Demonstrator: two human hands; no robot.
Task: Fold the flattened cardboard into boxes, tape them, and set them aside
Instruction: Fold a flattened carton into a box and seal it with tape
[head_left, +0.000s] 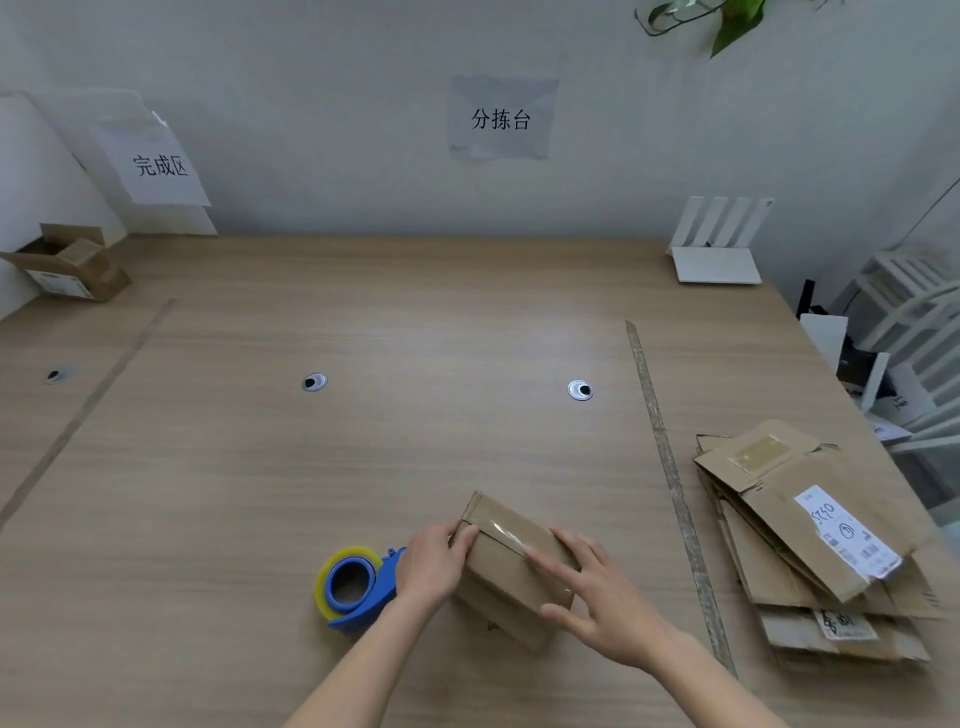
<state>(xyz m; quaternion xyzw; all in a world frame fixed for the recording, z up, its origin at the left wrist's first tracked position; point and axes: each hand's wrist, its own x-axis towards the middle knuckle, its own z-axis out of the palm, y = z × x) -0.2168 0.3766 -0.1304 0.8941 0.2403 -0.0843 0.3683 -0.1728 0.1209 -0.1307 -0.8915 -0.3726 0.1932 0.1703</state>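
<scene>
A small folded cardboard box (506, 564) sits on the wooden table (363, 322) near the front edge, with clear tape running across its top seam. My left hand (434, 564) grips the box's left end, thumb on the tape. My right hand (605, 590) lies with straight fingers on the box's right side, pressing the tape down. A blue tape dispenser with a yellow roll (353, 587) lies just left of my left hand. A stack of flattened cardboard (810, 540) lies to the right.
An open cardboard box (67, 262) stands at the far left below a paper sign (158, 166). A white router (717, 244) stands at the back right. Tape strips (670, 467) mark lines on the table. White racks (914, 332) crowd the right edge.
</scene>
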